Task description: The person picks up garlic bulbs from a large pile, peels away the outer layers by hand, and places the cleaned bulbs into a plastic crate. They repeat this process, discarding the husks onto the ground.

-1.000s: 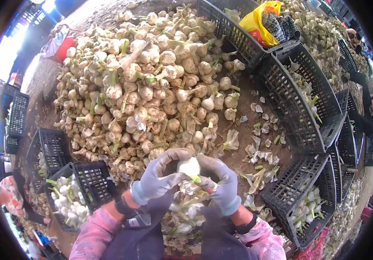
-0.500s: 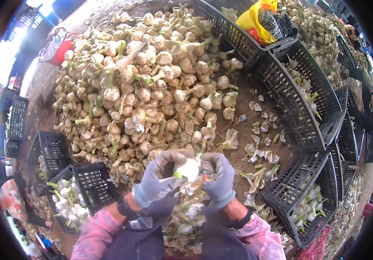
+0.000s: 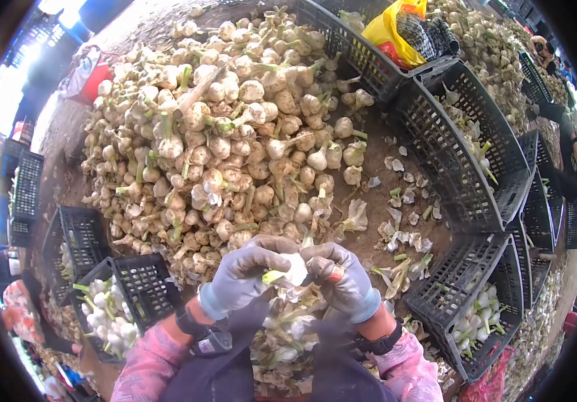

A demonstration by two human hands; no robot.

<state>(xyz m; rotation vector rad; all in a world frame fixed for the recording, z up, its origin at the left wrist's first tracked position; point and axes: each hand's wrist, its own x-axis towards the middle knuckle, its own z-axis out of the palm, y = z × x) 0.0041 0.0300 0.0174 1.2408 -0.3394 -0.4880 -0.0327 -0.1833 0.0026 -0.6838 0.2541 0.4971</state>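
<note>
My left hand (image 3: 240, 273), in a grey glove, is closed around a white, peeled-looking garlic bulb (image 3: 294, 270) with a short green stem end pointing left. Against the bulb's right side my right hand (image 3: 343, 280), gloved too, is closed in a pinch. A small red-orange bit shows at its thumb; what those fingers hold is hidden. Below both hands, loose garlic skins (image 3: 295, 328) lie between my knees. Just beyond them rises a big heap of unpeeled garlic bulbs (image 3: 235, 147) with cut stems.
A black crate (image 3: 144, 285) with white garlic stands at left. More black crates (image 3: 463, 147) line the right side, one at lower right holding cleaned garlic (image 3: 481, 318). A yellow bag (image 3: 392, 30) rests on a crate at the top. Skins (image 3: 402, 234) litter the ground.
The bulb has turned in my left hand, so its stem end shows more on the left. My right hand has shifted slightly, its fingers now closer against the bulb.
</note>
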